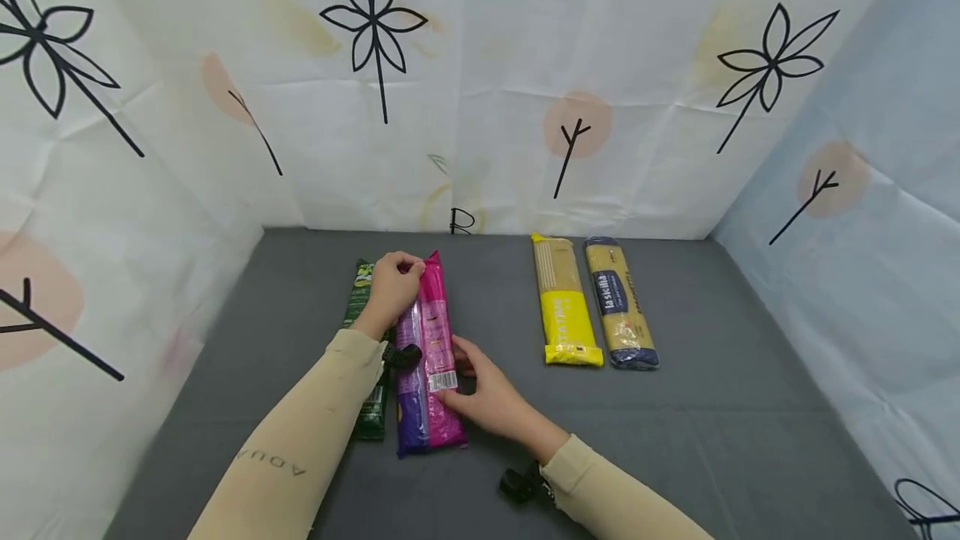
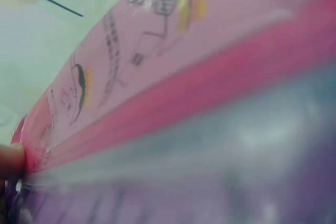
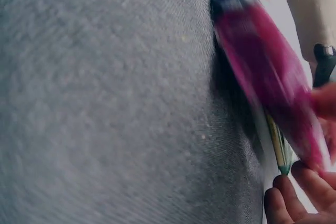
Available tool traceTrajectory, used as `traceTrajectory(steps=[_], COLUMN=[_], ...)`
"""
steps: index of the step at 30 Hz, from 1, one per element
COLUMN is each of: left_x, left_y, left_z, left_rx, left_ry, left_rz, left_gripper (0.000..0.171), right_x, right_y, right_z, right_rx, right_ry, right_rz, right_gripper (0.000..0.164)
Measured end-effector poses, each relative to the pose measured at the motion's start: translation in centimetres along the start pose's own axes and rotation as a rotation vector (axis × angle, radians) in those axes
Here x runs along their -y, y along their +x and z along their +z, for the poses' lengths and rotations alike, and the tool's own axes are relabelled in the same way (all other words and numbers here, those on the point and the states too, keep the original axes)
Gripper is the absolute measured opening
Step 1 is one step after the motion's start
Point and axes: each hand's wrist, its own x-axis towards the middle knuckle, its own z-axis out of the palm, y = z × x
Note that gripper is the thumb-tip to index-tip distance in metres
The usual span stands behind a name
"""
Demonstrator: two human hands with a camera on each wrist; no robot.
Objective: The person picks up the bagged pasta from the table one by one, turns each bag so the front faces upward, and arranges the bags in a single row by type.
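Observation:
A long, glossy pink and purple pasta packet (image 1: 437, 319) with a barcode lies slanted in front of me, its top end leaning away. My left hand (image 1: 390, 290) pinches that top end; in the left wrist view its fingertip (image 2: 11, 161) presses the corner of the wrapper. Lower down, my right hand (image 1: 491, 394) holds the right edge, thumb over the front near the barcode. The right wrist view has the packet (image 3: 268, 61) blurred, between the thumb and the other fingers (image 3: 296, 192). Partly hidden under my left arm is a green packet (image 1: 371, 415).
Towards the right lie a yellow spaghetti packet (image 1: 567, 315) and a tan and navy pasta packet (image 1: 621, 307), side by side. All rest on a grey cloth-covered table (image 1: 675, 457). Printed white curtains (image 1: 495, 48) close off the back and both sides.

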Motion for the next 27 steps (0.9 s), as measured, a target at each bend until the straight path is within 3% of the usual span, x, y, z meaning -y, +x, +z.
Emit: traceTrajectory(steps=[5,10,22,27], left_x=[-1.6,-2.7,-2.5,-2.5], left_y=[-0.4,-0.8,-1.4,-1.9], left_z=[-0.5,-0.5,-0.3,-0.2], left_rx=[-0.054,-0.091,-0.098,-0.126], left_ry=[-0.110,-0.126,-0.088,-0.099], left_rz=[-0.073,-0.043,0.029,0.086], left_gripper=[0.019,0.020,0.019,0.021], right_x=[0.1,0.1,0.7,1.4], right_y=[0.1,0.0,-0.5,-0.6], right_z=[-0.8,-1.7,-2.8,-4.2], right_rx=[-0.035,0.021,-0.012,-0.037], right_ry=[0.142,0.216,0.161,0.029], right_rz=[0.020,0.071,0.052,0.037], right_gripper=[0.079,0.081,0.076,0.074])
